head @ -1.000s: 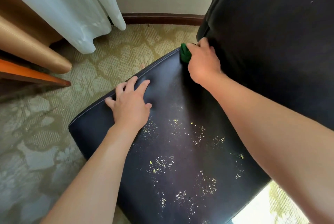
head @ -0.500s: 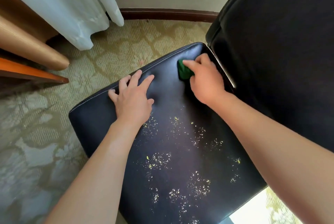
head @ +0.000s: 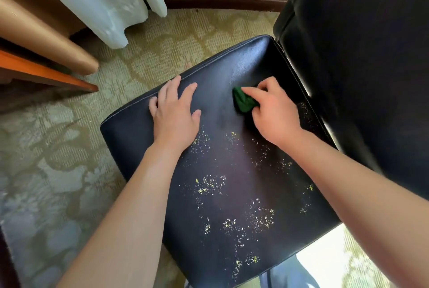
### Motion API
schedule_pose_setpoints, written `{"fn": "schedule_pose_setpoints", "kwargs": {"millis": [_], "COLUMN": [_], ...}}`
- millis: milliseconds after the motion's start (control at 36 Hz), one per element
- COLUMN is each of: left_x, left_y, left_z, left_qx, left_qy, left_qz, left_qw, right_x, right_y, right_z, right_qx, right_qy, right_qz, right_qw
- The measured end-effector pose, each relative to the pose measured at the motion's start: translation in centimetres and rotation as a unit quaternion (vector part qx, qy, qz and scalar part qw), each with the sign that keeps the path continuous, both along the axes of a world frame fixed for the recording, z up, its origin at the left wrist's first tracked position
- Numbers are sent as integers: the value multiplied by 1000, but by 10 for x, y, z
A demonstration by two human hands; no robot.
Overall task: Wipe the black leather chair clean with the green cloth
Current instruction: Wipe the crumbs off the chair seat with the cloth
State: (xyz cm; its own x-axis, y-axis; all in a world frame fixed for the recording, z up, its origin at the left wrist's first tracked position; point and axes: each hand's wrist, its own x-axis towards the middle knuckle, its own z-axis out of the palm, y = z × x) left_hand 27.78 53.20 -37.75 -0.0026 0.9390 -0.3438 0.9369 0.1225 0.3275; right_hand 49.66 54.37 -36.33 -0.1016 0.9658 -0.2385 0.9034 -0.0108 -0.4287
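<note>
Head view: right hand (head: 276, 116) grip clamped on green cloth (head: 243, 102), crumb-speckled seat (head: 232, 183).

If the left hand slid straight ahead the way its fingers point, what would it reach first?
The left hand lies flat on the chair seat, fingers aimed at the stitched side edge. It would likely meet only bare leather, then slip off that edge above the patterned carpet.

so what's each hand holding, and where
Right hand grips the bunched green cloth by its near side, pressing it on the seat. Left hand holds nothing.
</note>
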Motion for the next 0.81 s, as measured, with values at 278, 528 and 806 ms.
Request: {"fn": "schedule_pose_setpoints", "kwargs": {"millis": [278,528,806], "left_x": [-15,-37,-54], "left_y": [-11,-84,-109], "left_z": [10,11,10], "left_qx": [20,23,-38], "left_qy": [-124,-33,-42], "left_qz": [70,315,345], "left_qw": [990,948,937], "right_x": [-22,-41,-79], "right_y": [-66,-25,-26], "right_z": [0,11,-5], "right_qx": [-100,-3,-55], "right_qy": [12,54,-11], "right_qz": [165,62,153], "right_qw": [981,997,987]}}
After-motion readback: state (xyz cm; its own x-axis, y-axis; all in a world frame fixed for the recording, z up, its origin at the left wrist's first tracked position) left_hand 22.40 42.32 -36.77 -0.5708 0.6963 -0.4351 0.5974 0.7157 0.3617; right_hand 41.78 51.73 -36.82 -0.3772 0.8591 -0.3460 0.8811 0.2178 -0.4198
